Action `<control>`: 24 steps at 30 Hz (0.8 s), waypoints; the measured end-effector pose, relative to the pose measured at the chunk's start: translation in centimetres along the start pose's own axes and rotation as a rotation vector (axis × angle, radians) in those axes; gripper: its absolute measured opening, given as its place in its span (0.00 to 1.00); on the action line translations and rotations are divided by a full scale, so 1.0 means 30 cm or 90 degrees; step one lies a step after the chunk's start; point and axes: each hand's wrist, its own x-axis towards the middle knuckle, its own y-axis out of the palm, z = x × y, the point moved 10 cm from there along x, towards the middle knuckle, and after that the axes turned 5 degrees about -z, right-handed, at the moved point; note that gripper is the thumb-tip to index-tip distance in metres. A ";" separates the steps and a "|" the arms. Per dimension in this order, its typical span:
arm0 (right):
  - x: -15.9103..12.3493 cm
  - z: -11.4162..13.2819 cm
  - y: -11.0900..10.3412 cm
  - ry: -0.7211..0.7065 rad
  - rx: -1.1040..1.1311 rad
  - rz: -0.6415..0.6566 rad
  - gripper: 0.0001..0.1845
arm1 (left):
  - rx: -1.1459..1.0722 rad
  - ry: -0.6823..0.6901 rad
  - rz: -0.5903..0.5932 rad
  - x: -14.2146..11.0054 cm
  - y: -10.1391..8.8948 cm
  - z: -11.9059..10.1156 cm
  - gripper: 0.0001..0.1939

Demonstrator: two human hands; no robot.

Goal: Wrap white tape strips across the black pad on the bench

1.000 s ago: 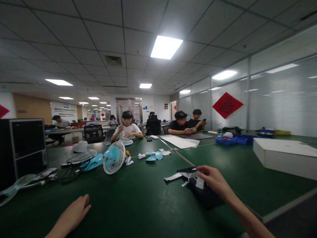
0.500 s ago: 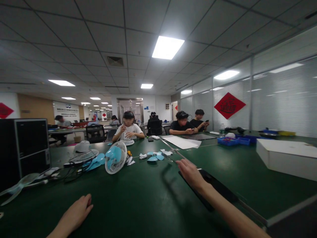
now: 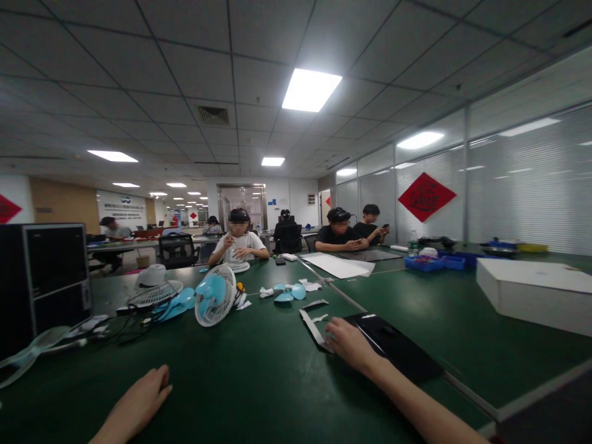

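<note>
My right hand (image 3: 349, 342) is at the near end of a bent, light-coloured strip (image 3: 313, 328), shaped like an angular bracket and lying on the green table (image 3: 250, 370). Its fingers are curled at the strip's end, and the palm side is hidden. Just right of this hand, partly under the forearm, lies a flat glossy black panel (image 3: 398, 345). My left hand (image 3: 141, 398) rests low at the left over bare tabletop, fingers loosely bent and a little apart, with nothing visible in them.
A white fan cage with blue blades (image 3: 215, 296) leans ahead on the left, near cables and a black computer tower (image 3: 55, 277). Beyond the strip lies a blue fan blade (image 3: 289, 292). At right stand a white box (image 3: 531, 296) and blue trays (image 3: 423, 263). Several people sit beyond.
My right hand has come down and nearer, bringing the bent strip from above the table onto its surface. My left hand has hardly moved. The view has shifted slightly.
</note>
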 end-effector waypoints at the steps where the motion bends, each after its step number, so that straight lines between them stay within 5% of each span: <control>1: -0.003 -0.074 -0.028 0.072 -0.025 -0.025 0.11 | 0.003 0.000 -0.002 0.005 0.004 0.007 0.16; 5: -0.089 -0.395 -0.114 0.343 -0.153 -0.045 0.12 | 0.016 0.007 -0.014 0.020 0.014 0.024 0.16; 9: -0.182 -0.587 -0.101 0.441 -0.142 0.018 0.09 | 0.020 0.005 -0.018 0.013 0.004 0.011 0.16; 16: -0.214 -0.644 -0.057 0.476 -0.080 0.006 0.08 | 0.010 -0.001 0.017 -0.001 0.005 -0.002 0.16; 24: -0.185 -0.632 -0.180 0.452 -0.050 -0.123 0.17 | 0.038 0.006 -0.003 -0.012 -0.004 -0.028 0.17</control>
